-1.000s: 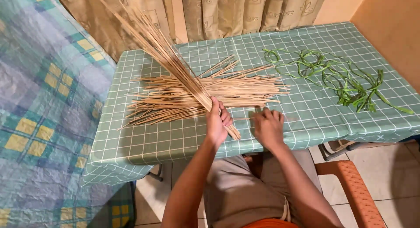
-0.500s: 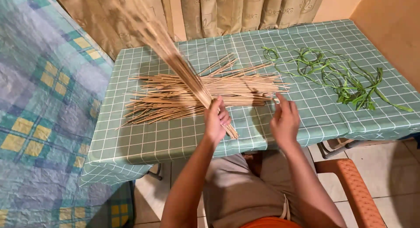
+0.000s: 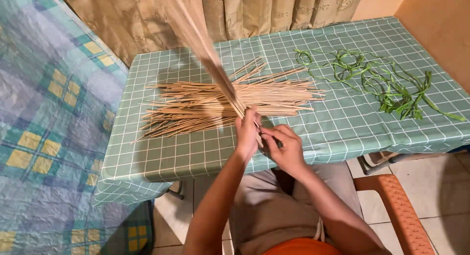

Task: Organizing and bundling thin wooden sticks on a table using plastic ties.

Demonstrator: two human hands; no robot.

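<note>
While your left hand (image 3: 247, 132) clamped the bundle (image 3: 215, 71) of sticks upright over the table (image 3: 196, 152) edge, your right hand (image 3: 284, 147) pinched its lower ends. You did well to keep that fist tight and tap the butts level. Loose sticks (image 3: 215, 101) lay just behind.

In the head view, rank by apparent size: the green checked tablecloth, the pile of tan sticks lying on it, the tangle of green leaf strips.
1. Green checked tablecloth, clearly largest.
2. Pile of tan sticks.
3. Tangle of green leaf strips; its spread looks close to the pile's, so the order of these two is unsure.
</note>
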